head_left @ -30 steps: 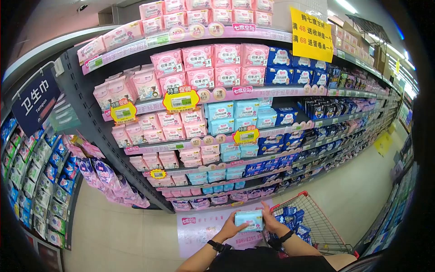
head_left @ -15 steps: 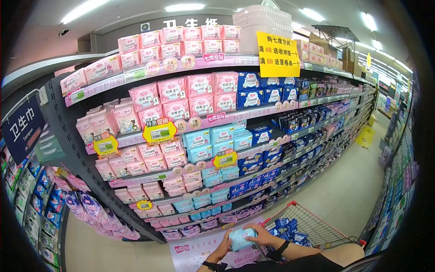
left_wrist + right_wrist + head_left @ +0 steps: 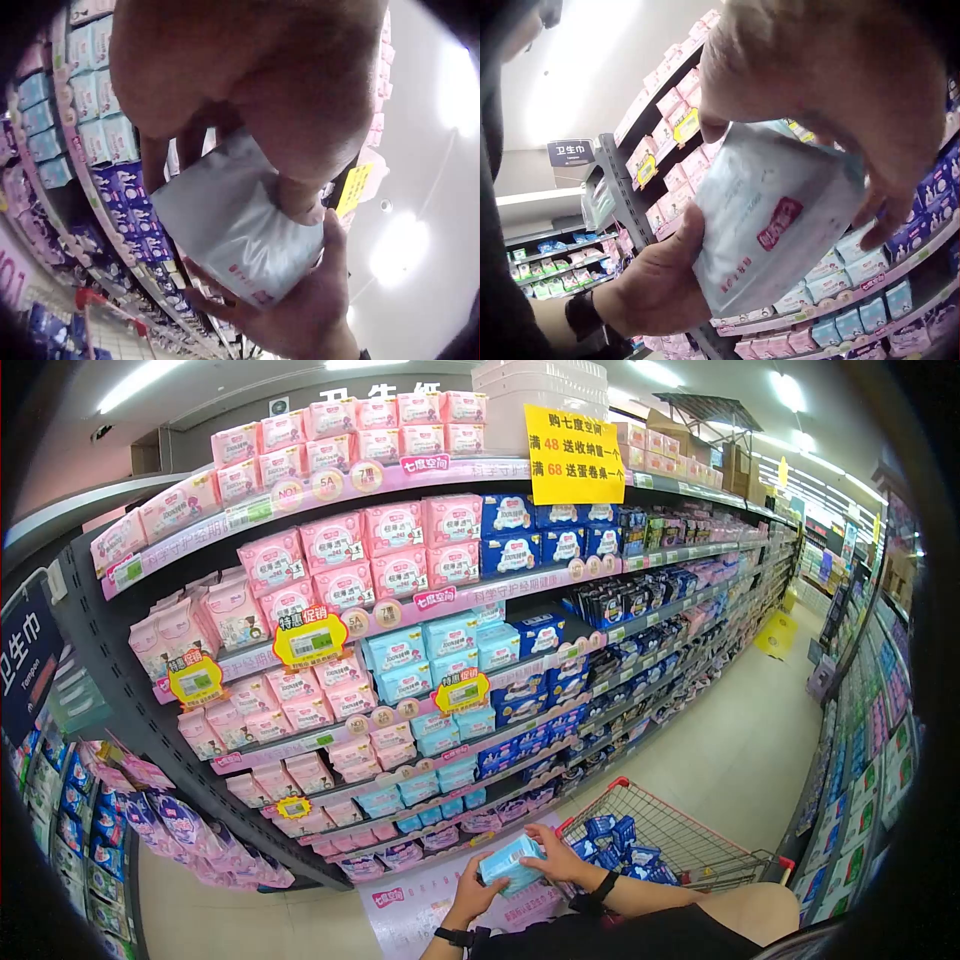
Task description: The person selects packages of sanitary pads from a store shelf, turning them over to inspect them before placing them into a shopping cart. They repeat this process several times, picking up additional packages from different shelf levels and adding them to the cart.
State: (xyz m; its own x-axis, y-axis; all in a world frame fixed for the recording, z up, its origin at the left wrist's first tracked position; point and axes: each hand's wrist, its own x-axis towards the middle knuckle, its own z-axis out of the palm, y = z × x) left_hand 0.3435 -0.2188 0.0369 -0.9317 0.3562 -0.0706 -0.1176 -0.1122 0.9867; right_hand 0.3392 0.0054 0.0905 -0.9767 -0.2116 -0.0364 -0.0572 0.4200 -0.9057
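A light blue soft pack of sanitary pads point(image 3: 508, 865) is held between both hands in front of the body, low in the head view. My left hand point(image 3: 470, 898) grips its left side, the thumb on the near edge in the right wrist view. From the right, my right hand point(image 3: 553, 856) holds the other end, with its thumb pressed on the wrapper in the left wrist view. Red lettering and a pink-red logo show on the pack point(image 3: 769, 217) in the right wrist view, where it sits tilted.
A red-edged wire shopping cart point(image 3: 700, 835) with several dark blue packs point(image 3: 625, 852) stands at the right. Ahead runs a long shelf with pink packs point(image 3: 395, 550), light blue packs point(image 3: 405, 660) and dark blue packs point(image 3: 512, 515). A yellow sign point(image 3: 577, 457) hangs above.
Both hands have turned the pack, so its printed front no longer faces the head camera as it did a second ago. The head view has shifted, moving the shelf leftward.
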